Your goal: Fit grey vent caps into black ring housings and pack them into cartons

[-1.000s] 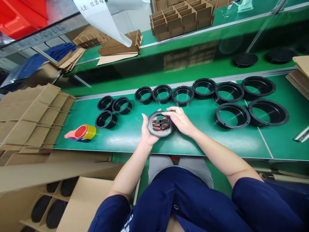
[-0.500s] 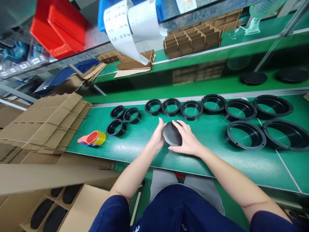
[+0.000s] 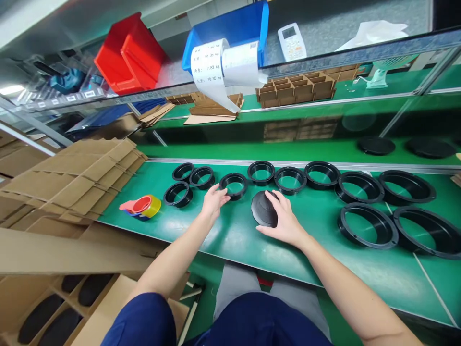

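Note:
A round black cap (image 3: 262, 208) with a domed, ridged face is gripped by my right hand (image 3: 286, 221), its fingers on the cap's right side, over the green tabletop. My left hand (image 3: 213, 204) is at the lower left rim of a black ring (image 3: 243, 193), thumb and fingers closed on that edge. This ring sits slightly forward of the row. Just behind it stand another black ring (image 3: 261, 182) and a third one (image 3: 290, 190). To the left, smaller black rings (image 3: 179, 200) form a cluster.
Larger black rings (image 3: 369, 240) stand at the right. A red and yellow tape-like roll (image 3: 146, 206) lies at the left, near stacked cardboard dividers (image 3: 82, 178). An open carton (image 3: 97, 319) with black discs is at lower left. A shelf with a blue bin (image 3: 230, 31) hangs above.
My left hand has left the cap and moved left to a black ring, which has come nearer to me out of the row. My right hand keeps the cap. The view has tilted up.

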A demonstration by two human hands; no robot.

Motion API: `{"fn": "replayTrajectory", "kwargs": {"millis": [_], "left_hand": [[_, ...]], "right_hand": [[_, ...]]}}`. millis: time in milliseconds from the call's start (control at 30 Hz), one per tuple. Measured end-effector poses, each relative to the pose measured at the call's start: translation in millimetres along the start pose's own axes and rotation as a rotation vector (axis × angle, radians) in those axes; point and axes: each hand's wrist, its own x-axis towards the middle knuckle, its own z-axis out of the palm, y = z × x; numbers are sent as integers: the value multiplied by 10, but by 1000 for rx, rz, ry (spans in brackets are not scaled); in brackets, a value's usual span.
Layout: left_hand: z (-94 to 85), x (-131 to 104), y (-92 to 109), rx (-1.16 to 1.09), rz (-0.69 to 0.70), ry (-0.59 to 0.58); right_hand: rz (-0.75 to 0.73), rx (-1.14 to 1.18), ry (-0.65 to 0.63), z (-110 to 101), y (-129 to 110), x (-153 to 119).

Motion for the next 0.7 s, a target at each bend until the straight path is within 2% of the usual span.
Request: {"fn": "replayTrajectory", "kwargs": {"millis": [67, 133, 267, 367, 500, 600, 700], "left_hand": [[-199, -322, -139, -4, -53, -60], [-325, -626, -297, -8, -110, -147], [-359, -1029, -528, -51, -182, -320], [-311, -1142, -572, -112, -216, -354], [-298, -1197, -535, -156, -256, -384], [-366, -1221, -506, -147, -289, -396], [-471, -1219, -500, -126, -299, -364]], "right_hand": [[-42, -33, 6, 2, 7, -9], [-104, -82, -1, 6, -14, -11], [-185, -195, -59, 12, -160, 35], [-192, -324, -155, 19, -314, 102], [-169, -484, -255, 71, -418, 159], [-161, -569, -323, 92, -423, 153], [-189, -633, -368, 0, -517, 151]]}}
